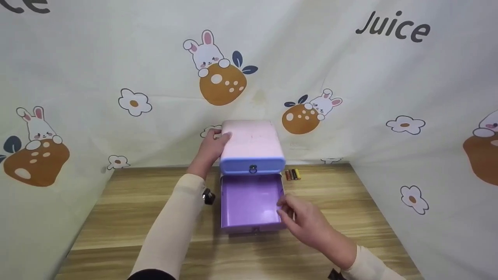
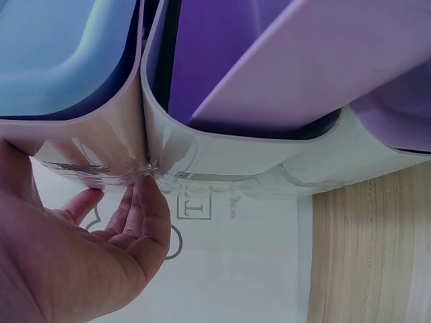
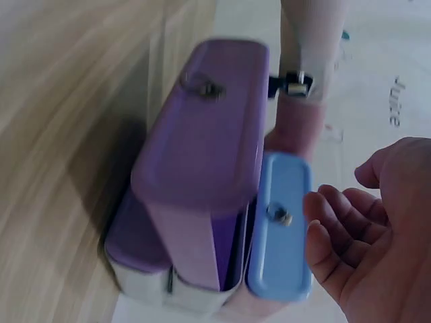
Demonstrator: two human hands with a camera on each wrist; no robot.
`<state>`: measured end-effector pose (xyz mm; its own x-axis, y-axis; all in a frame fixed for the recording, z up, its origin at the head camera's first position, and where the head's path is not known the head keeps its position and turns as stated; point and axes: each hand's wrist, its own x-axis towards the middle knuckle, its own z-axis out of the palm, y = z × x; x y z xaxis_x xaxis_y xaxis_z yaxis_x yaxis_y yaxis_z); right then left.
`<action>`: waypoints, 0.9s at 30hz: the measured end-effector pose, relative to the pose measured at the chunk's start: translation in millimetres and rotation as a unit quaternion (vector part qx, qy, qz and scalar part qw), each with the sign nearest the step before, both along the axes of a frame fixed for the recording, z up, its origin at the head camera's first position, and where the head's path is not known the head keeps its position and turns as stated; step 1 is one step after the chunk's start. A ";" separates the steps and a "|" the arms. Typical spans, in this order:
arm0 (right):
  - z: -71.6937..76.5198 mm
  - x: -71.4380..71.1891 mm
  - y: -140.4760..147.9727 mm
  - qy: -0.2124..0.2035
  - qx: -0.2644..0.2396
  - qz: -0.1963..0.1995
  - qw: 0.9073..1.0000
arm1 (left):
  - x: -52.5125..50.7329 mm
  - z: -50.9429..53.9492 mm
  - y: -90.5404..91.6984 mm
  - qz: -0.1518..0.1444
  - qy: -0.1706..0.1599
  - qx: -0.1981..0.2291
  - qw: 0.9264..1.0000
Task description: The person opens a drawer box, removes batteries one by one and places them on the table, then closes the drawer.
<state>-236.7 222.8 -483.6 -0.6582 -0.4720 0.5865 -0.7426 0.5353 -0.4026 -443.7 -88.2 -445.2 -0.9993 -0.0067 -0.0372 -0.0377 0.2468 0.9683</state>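
A small drawer cabinet with a pink top [image 1: 252, 140] stands at the back of the table. Its top drawer, with a blue front [image 1: 253, 165], is closed, while the purple drawer [image 1: 251, 200] below is pulled far out and looks empty. My left hand [image 1: 212, 149] rests against the cabinet's upper left side; in the left wrist view its fingertips touch the side wall. Over the right edge of the purple drawer is my right hand [image 1: 307, 219], fingers loosely bent and holding nothing. The right wrist view shows a further purple drawer front [image 3: 135, 232], closed, at the bottom.
Several small batteries [image 1: 293, 174] lie side by side on the wooden table [image 1: 144, 210], just right of the cabinet. A printed cloth [image 1: 155, 58] with rabbits and flowers hangs behind and on both sides.
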 end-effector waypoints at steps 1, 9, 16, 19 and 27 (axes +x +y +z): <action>-2.0 5.4 -3.4 0.006 0.007 0.011 1.000 | 0.4 -0.1 -0.1 -0.001 0.001 -0.001 1.000; -32.5 35.3 -27.2 0.022 0.057 0.066 0.996 | -1.0 -0.3 -1.4 -0.007 0.003 -0.003 1.000; -55.4 46.7 -37.5 -0.006 0.193 0.023 0.981 | -2.4 -1.5 -1.6 -0.008 0.001 0.000 1.000; -57.9 48.6 -39.2 -0.013 0.232 0.002 0.973 | -2.4 -1.7 -1.8 -0.006 0.000 -0.003 1.000; -62.2 49.3 -41.4 -0.031 0.243 -0.018 0.969 | -0.6 -2.5 -1.4 -0.006 0.000 0.000 1.000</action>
<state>-187.4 181.4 -545.8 -0.7060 -0.6586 0.2604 -0.7025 0.6978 -0.1398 -444.4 -89.6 -447.7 -0.9993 0.0050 -0.0376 -0.0352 0.2481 0.9681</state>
